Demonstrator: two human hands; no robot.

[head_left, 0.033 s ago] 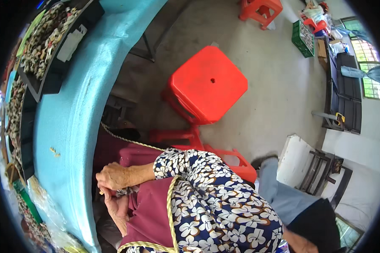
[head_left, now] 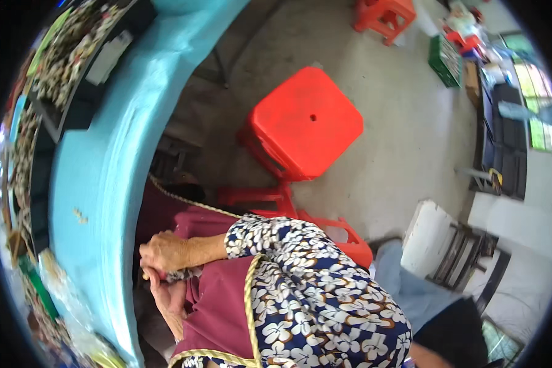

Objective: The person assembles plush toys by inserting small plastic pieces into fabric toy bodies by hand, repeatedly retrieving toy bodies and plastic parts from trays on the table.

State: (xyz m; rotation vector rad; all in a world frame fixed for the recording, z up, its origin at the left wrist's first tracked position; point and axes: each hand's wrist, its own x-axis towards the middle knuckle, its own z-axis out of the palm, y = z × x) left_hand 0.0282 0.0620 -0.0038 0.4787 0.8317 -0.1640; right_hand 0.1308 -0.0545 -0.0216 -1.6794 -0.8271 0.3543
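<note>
My right hand point(head_left: 165, 252), at the end of a blue sleeve with white flowers, is closed, with its fingertips bent down against my left hand point(head_left: 170, 299). The left hand lies just below it, thumb and fingers pressed close. A small yellowish bit point(head_left: 145, 276) pokes out where the fingers meet. A greyish, rough-looking piece point(head_left: 183, 274) shows between the two hands; its kind is not clear. Both hands are over the maroon apron point(head_left: 218, 302) with yellow braided trim, beside the edge of the light-blue table point(head_left: 95, 184).
Black trays point(head_left: 80, 110) of small beige and brown pieces line the table's far side, near clear plastic bags point(head_left: 67, 300). Pale crumbs point(head_left: 80, 216) lie on the tabletop. A red stool point(head_left: 306, 122) stands at my right, and a green crate point(head_left: 444, 61) sits farther off.
The whole view has shifted slightly, and the far things have moved a little to the right in it. Both hands keep nearly the same pose, pressed together.
</note>
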